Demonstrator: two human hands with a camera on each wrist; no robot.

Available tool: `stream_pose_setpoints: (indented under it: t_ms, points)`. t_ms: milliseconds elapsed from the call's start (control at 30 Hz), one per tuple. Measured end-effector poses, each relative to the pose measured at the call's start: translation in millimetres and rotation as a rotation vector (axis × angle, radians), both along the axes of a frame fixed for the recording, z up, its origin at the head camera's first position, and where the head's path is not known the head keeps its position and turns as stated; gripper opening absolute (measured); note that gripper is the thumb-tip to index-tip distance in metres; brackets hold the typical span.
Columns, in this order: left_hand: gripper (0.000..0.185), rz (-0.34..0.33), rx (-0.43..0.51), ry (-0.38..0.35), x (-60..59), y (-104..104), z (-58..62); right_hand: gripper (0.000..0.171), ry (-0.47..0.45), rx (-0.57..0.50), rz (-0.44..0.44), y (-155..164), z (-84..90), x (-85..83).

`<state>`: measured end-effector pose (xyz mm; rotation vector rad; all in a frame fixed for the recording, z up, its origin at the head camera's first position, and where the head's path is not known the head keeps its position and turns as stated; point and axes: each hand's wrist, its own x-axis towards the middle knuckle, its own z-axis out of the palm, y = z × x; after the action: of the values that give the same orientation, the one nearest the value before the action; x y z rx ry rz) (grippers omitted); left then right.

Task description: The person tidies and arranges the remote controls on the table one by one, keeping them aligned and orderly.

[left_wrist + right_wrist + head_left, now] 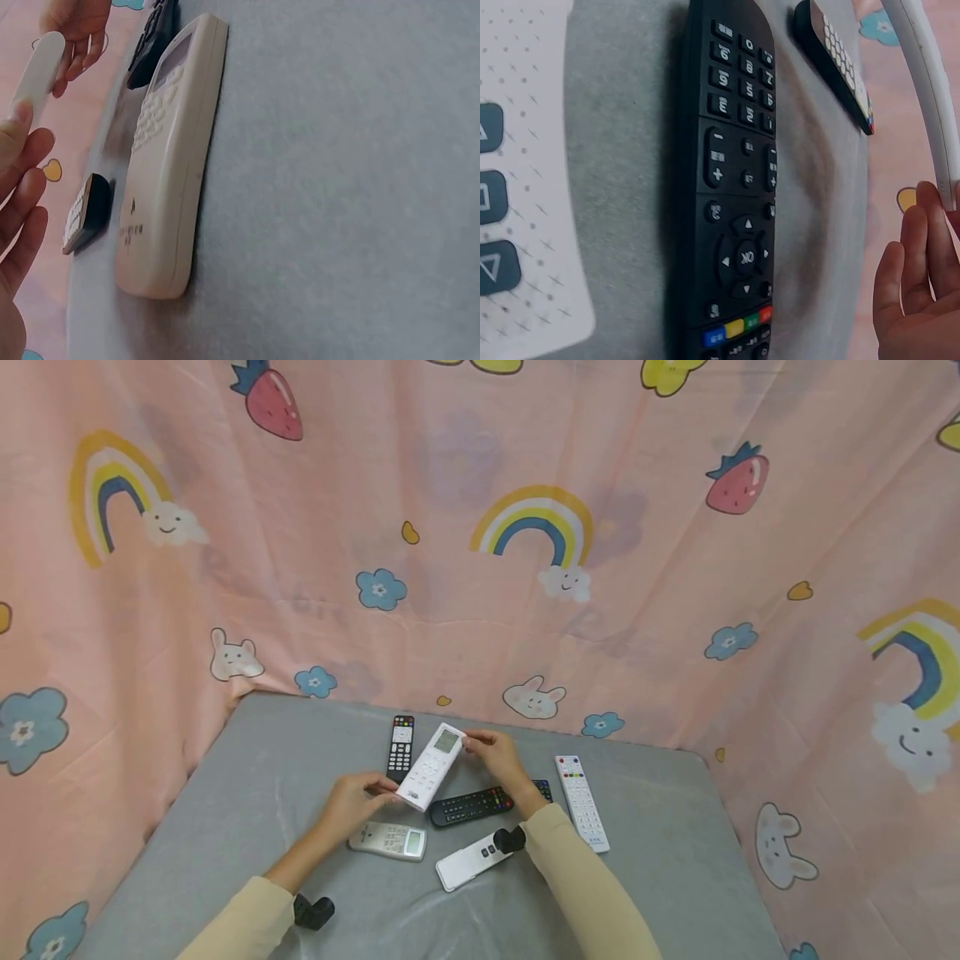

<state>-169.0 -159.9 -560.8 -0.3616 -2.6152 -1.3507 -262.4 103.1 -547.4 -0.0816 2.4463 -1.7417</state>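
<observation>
Both hands hold a white remote control (431,767) with a small grey screen, raised above the table and tilted. My left hand (354,803) pinches its lower end between thumb and fingers. At the screen end, my right hand (497,758) pinches the upper corner. In the left wrist view the remote (39,75) shows as a thin edge between the hands. Below it lies a black remote (468,808) with coloured buttons. A black remote with white buttons (401,745) lies behind, partly covered by the held one. Nearest the left wrist is a beige remote (386,842) with a screen.
A white remote with dark buttons (467,863) lies under the right wrist, partly hidden. Farther right is a white remote with coloured buttons (582,806). Another dark remote (543,788) shows behind the right wrist. A pink printed curtain (450,635) surrounds the grey table (660,860).
</observation>
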Motion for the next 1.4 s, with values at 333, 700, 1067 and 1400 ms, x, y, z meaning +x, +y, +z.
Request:
stream_pose_setpoints:
  t_ms: [333,700,1067,1400]
  points:
    - [0.015,0.002,-0.051,0.002,-6.7,4.9,1.7,0.026,0.021,-0.01,-0.012,-3.5,-1.7,-10.0]
    - [0.036,-0.023,-0.027,-0.028,-13.7,11.3,-3.5,0.032,0.027,0.034,0.022,-4.7,-0.2,-15.6]
    - [0.044,-0.082,-0.019,0.072,-17.2,18.2,-8.1,0.043,0.012,0.153,0.093,-5.6,-0.3,-25.0]
    - [0.048,-0.032,-0.099,0.083,-20.9,23.2,-9.4,0.045,0.08,0.222,0.163,-12.7,-4.9,-31.9]
